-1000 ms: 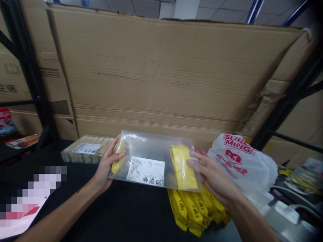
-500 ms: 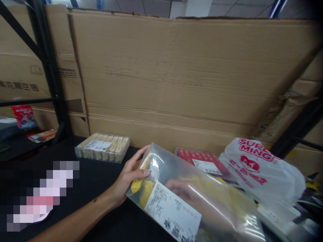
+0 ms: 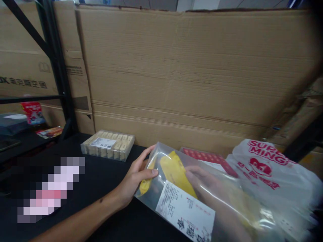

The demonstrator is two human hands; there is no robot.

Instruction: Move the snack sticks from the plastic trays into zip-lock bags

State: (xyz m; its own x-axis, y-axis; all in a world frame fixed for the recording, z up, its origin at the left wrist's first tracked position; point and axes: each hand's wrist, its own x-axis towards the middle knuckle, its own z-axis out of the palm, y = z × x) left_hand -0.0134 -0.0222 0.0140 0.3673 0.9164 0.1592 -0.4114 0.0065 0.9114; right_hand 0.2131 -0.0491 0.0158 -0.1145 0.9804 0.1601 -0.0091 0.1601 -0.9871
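The labelled clear plastic package [image 3: 186, 212] is at five o'clock, the left hand [image 3: 131, 181] gripping its end with its fingers; through the plastic, the right hand [image 3: 204, 183] touches a yellow packet [image 3: 174, 169], grip unclear. Black surface [image 3: 101, 178] beneath; cardboard wall [image 3: 171, 74] at twelve, black metal post [image 3: 57, 64] at ten.

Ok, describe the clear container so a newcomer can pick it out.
In front of the cardboard wall is a black table. Over it, the left hand grips the left end of the container. Unlike the pale box and red box behind, it shows yellow packets inside.
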